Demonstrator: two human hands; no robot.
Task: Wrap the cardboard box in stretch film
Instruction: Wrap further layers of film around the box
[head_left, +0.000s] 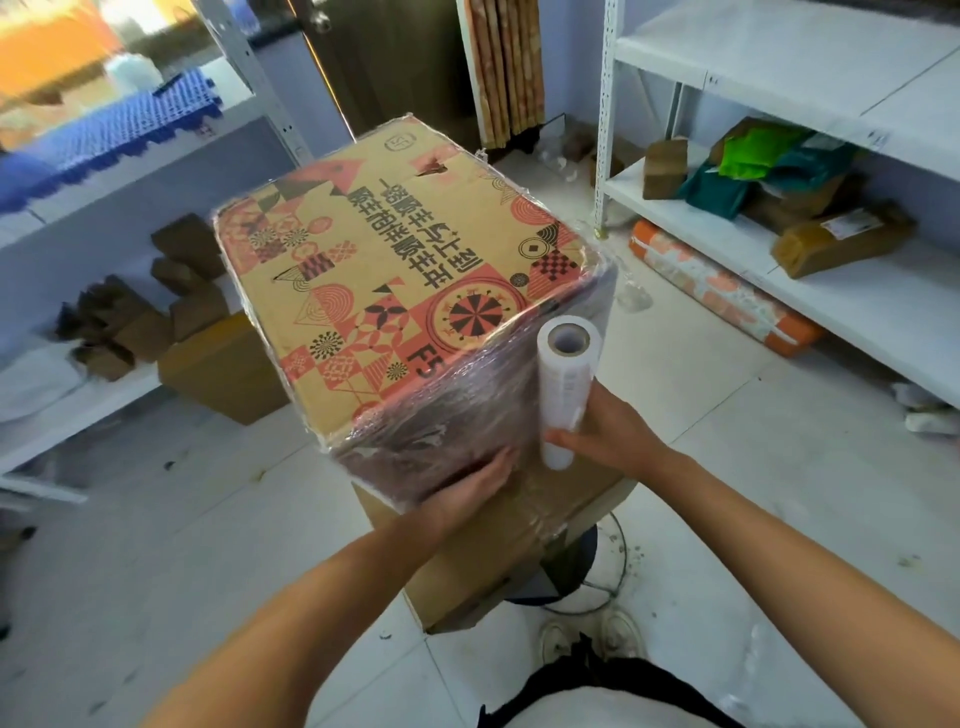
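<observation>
Here, left hand (475, 480) spread flat against film-covered near side of cardboard box (395, 275); right hand (605, 431) grips upright stretch film roll (566, 387) at box's near-right corner.

Wrapped box (400, 291) at centre, sitting on a plain box (498, 551) below it, which sits on a stool (576, 571). Left hand (467, 486) against wrapped box's near side at 6 o'clock. Right hand (602, 436) at 4 o'clock holds film roll (563, 384) upright, just beside box's near right corner. Shelf (779, 62) with parcels (841, 236) at 2 o'clock; small boxes (171, 291) at 9 o'clock.
</observation>
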